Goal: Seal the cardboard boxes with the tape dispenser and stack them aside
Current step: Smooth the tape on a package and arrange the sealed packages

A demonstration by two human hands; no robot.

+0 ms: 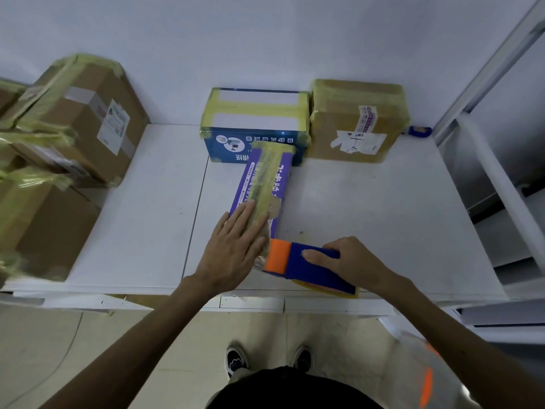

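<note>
At six o'clock on the surface (383, 216), my left hand (236, 246) lies flat on the long purple box (283, 177); my right hand (351, 261) grips the tape dispenser (303, 259) at its near end. A skewed pull could wrinkle the tape (265, 175).

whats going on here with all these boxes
A person is taping a long purple box on the white table. Their left hand lies flat on its near end, over the tape strip, while the right hand grips the tape dispenser at that end. A taped blue box and brown box sit behind; more taped brown boxes are piled left.
</note>
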